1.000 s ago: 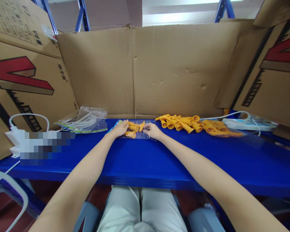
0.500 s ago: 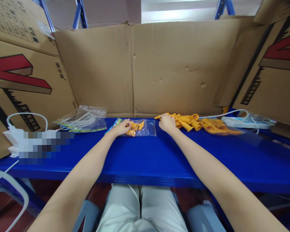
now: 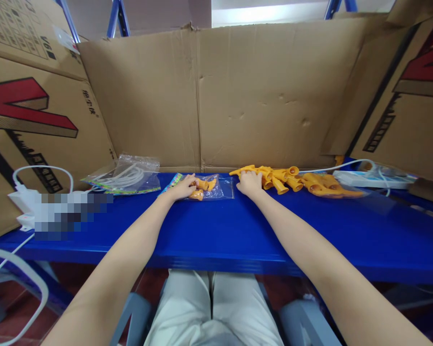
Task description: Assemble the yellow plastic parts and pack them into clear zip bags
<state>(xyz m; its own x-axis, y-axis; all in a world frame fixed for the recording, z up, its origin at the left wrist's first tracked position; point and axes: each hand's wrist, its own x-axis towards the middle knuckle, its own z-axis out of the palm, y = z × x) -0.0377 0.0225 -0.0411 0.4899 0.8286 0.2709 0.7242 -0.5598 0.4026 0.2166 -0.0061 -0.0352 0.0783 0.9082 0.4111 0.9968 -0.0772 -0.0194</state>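
Note:
On the blue shelf top [image 3: 209,226], my left hand [image 3: 182,188] lies over a clear plastic bag [image 3: 222,188] with a colourful header. Its fingers are a little apart and rest against orange horn-shaped plastic pieces [image 3: 202,185] on or in the bag; I cannot tell which. To the right, my right hand [image 3: 250,183] reaches onto a heap of similar orange horn-shaped pieces [image 3: 283,180]. Its fingers curl down over the heap's left end, around a piece there, with the fingertips hidden.
More orange pieces [image 3: 326,186] lie in clear plastic further right, beside a white power strip [image 3: 375,179]. Bagged white tubing [image 3: 126,178] and a white plug with a cable [image 3: 23,202] are at left. A cardboard panel [image 3: 260,96] stands behind, with cartons [image 3: 32,110] at both sides.
The view has shifted slightly. My right hand's fingers have settled lower on the heap; my left hand stays on the bag, with its fingers a little less curled.

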